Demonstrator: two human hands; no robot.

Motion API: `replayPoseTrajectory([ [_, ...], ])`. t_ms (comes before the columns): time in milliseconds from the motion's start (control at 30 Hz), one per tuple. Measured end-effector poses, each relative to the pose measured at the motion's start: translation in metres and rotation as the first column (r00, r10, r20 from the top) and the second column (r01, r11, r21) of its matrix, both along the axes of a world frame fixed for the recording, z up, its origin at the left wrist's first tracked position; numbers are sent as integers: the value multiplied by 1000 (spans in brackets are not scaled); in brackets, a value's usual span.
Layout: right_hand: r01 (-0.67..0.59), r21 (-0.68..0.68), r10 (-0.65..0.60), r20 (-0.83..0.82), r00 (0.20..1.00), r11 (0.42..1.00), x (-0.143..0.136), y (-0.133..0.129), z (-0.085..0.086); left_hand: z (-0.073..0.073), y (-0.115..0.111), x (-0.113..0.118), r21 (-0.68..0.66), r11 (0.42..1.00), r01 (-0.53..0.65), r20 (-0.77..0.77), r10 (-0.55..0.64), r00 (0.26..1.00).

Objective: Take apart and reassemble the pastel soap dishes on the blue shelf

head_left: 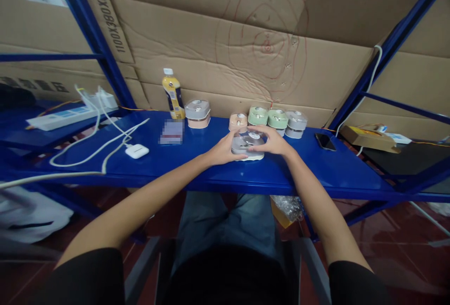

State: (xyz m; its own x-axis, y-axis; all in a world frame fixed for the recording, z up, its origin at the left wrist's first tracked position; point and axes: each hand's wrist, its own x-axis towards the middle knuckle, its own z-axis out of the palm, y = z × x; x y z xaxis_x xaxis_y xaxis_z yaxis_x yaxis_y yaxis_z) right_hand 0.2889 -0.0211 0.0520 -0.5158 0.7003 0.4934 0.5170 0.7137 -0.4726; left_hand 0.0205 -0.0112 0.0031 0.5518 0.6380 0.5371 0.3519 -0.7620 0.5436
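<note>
A grey container with a clear lid (244, 143) stands on the blue shelf (168, 169), near its front edge. My left hand (225, 149) curves round its left side, fingers closed against the wall. From the right, my right hand (270, 141) grips the same container, with fingers over the far side and thumb across the front. Just behind it are a peach container (238, 121), two green containers (258, 115) and another grey container (296, 124). A container with a grey top and pink base (198, 114) stands further left.
A yellow bottle (172, 93) stands at the back left, near a blurred pack (172, 131). A white earphone case (137, 151) and white cables (94, 152) lie on the left. At right are a phone (325, 141) and an opened cardboard box (369, 138). Cardboard (176, 38) lines the back.
</note>
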Motion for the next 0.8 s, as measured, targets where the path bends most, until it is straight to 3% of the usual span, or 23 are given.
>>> replayPoseTrajectory([
  [233,-27,27,25,71,997,999,-13,2,-6,2,-2,6,-85,995,-55,14,56,998],
  [500,-61,49,53,140,989,997,-14,-3,-1,0,-3,13,-62,997,-53,8,54,999],
  [800,-86,-28,88,107,990,996,-13,1,-10,-6,-1,12,-14,1000,13,-59,-14,998],
])
